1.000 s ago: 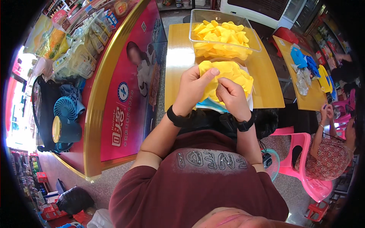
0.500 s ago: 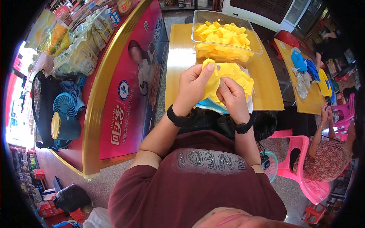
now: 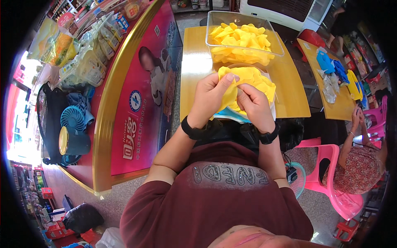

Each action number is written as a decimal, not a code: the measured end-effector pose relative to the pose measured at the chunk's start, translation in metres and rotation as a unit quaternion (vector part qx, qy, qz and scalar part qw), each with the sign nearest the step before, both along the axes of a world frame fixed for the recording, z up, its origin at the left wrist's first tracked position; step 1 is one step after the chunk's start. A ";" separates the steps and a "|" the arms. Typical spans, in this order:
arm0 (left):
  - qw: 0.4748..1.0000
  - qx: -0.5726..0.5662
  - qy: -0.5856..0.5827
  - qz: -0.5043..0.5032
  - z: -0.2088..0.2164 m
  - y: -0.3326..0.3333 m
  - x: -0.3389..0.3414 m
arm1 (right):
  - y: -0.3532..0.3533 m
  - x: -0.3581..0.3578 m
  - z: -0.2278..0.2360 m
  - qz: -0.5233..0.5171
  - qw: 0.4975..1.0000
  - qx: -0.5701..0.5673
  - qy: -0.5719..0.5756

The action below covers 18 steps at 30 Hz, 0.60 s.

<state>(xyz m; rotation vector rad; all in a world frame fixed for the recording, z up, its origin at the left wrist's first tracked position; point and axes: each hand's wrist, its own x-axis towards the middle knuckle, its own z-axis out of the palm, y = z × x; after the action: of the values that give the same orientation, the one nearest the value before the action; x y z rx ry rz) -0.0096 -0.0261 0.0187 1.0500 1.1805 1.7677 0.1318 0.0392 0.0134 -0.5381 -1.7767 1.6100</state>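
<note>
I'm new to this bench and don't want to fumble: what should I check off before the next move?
1. Left hand has a hold on the soft yellow piece: ok, thumb in front.
2. Right hand has a firm pinch on it: cannot tell; the fingers are at its edge, but the contact is partly hidden.
3. Piece is free of the yellow pile behind it: cannot tell, they overlap in view.
4. Clear plastic bin is upright and open on the wooden table: ok.
5. Wrists are bare: not ok, a dark band is on each.
</note>
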 end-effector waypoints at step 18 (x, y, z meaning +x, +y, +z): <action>0.999 0.018 -0.019 0.017 0.003 0.000 0.000 | -0.010 -0.012 -0.004 0.015 0.993 -0.099 0.062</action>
<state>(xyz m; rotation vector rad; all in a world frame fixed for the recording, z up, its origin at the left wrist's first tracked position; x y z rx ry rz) -0.0098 -0.0261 0.0214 1.0176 1.1527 1.8347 0.1194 0.0293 0.0089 -0.4919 -1.5512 1.8113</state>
